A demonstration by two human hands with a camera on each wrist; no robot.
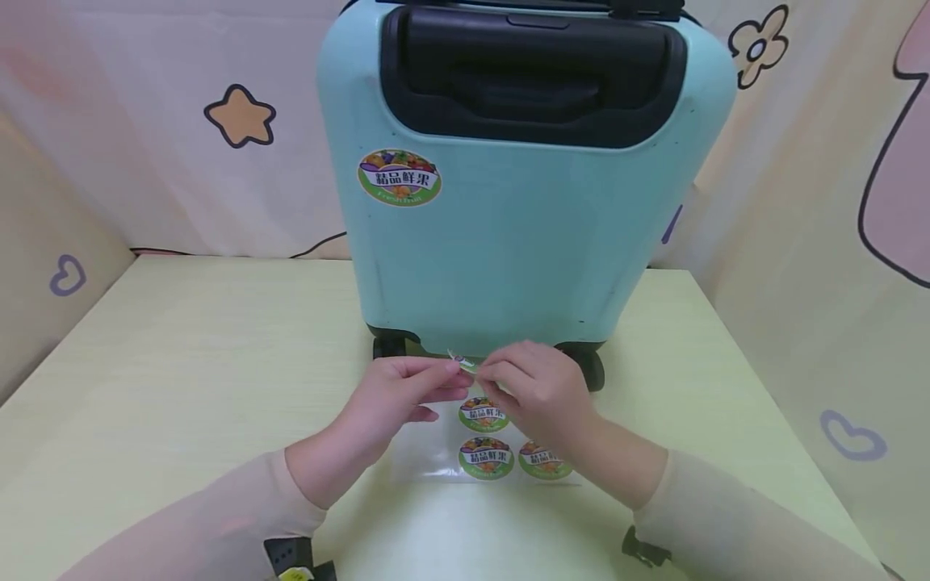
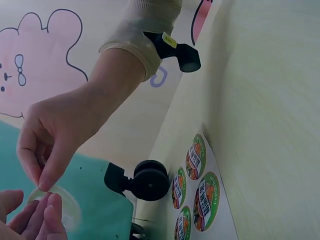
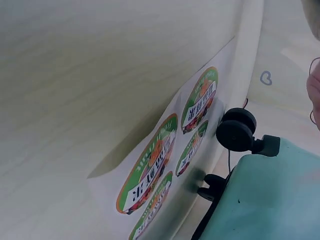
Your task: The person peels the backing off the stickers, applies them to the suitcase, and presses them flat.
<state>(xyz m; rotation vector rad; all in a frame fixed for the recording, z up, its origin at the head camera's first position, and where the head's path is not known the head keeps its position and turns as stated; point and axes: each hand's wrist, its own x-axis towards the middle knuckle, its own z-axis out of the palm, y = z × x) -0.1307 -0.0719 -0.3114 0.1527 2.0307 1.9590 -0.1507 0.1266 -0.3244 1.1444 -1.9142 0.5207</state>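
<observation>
Between my two hands, just in front of the suitcase's lower edge, is an oval fruit sticker (image 1: 466, 365), seen nearly edge-on in the head view. My left hand (image 1: 395, 394) pinches its left end with thumb and fingers. The right hand (image 1: 541, 393) pinches the other end between thumb and forefinger. In the left wrist view the pale back of the sticker (image 2: 70, 206) shows behind the fingertips. Below the hands a sticker sheet (image 1: 427, 452) lies on the table, with several matching stickers (image 1: 486, 458) on it; the right hand partly covers it.
A light-blue suitcase (image 1: 501, 250) with a black recessed panel stands upright on the table (image 1: 218, 363). One fruit sticker (image 1: 400, 177) is on its upper left face. Black wheels (image 3: 235, 129) stand close behind the sheet. Patterned cloth (image 1: 167, 129) hangs around the table.
</observation>
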